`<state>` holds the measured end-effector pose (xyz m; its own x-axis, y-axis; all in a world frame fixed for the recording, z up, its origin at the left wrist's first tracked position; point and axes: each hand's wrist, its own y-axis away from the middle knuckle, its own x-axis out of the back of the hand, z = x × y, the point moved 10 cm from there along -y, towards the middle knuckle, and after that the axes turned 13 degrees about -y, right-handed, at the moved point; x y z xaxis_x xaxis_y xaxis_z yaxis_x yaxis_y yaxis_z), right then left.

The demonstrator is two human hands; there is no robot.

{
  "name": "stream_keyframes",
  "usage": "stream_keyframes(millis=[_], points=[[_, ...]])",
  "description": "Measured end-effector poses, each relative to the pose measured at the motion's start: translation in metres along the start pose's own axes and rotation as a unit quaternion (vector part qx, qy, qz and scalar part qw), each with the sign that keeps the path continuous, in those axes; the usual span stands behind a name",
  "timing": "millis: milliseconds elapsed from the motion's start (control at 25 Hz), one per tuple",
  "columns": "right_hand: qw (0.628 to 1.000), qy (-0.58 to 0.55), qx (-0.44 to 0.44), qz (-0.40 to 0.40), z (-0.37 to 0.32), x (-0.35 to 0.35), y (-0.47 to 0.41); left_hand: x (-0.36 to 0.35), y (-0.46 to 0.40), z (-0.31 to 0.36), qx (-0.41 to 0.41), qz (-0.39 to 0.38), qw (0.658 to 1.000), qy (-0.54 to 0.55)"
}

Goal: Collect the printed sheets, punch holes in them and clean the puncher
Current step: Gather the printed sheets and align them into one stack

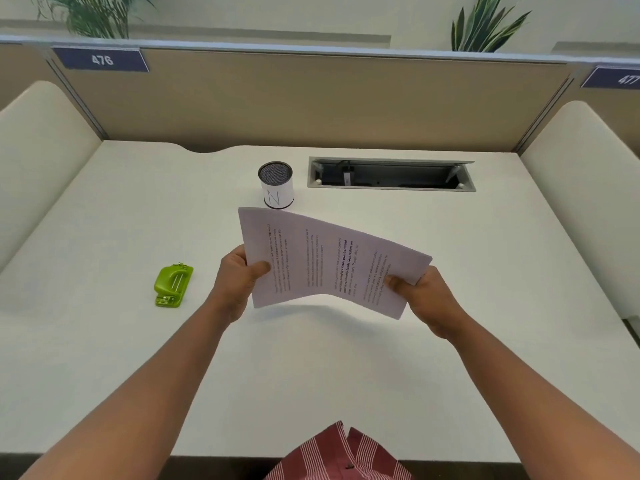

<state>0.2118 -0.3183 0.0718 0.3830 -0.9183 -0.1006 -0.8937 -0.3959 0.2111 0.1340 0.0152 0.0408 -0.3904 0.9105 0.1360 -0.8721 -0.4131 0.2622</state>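
A stack of printed sheets (329, 261) hangs above the middle of the white desk (346, 375), bowed upward in the centre. My left hand (239, 282) grips its left edge, thumb on top. My right hand (420, 299) grips the right edge, thumb on the page. A green hole puncher (173, 285) lies on the desk to the left of my left hand, apart from it.
A mesh pen cup (276, 189) with a white label stands just behind the sheets. An open cable tray (391, 174) is sunk into the desk at the back right. Cream side panels (41, 161) and a tan partition (311, 98) enclose the desk.
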Motion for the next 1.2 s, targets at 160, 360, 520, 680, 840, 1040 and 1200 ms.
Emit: stream_keyframes(millis=[160, 360, 520, 680, 840, 1040, 1200], points=[[0.999, -0.017, 0.009, 0.028, 0.005, -0.003, 0.001, -0.01, 0.007, -0.002, -0.006, 0.011, 0.999, -0.033], [0.995, -0.063, 0.03, 0.073, 0.01, 0.0, 0.004, -0.013, 0.015, 0.001, -0.032, 0.035, 0.997, -0.061], [0.995, -0.036, -0.012, 0.09, 0.041, -0.001, 0.011, -0.025, 0.026, -0.033, 0.004, 0.023, 0.998, -0.06], [0.995, -0.021, -0.008, 0.095, 0.042, -0.004, 0.011, -0.027, 0.028, -0.033, -0.005, 0.028, 0.998, -0.057], [0.995, -0.024, -0.014, 0.094, 0.047, -0.008, 0.012, -0.027, 0.025, -0.037, -0.004, 0.02, 0.999, -0.047], [0.996, -0.007, -0.023, 0.089, 0.051, -0.009, 0.013, -0.025, 0.022, -0.043, -0.004, 0.024, 0.999, -0.038], [0.996, 0.004, -0.035, 0.086, 0.057, -0.01, 0.013, -0.028, 0.023, -0.049, 0.014, 0.028, 0.999, -0.029]])
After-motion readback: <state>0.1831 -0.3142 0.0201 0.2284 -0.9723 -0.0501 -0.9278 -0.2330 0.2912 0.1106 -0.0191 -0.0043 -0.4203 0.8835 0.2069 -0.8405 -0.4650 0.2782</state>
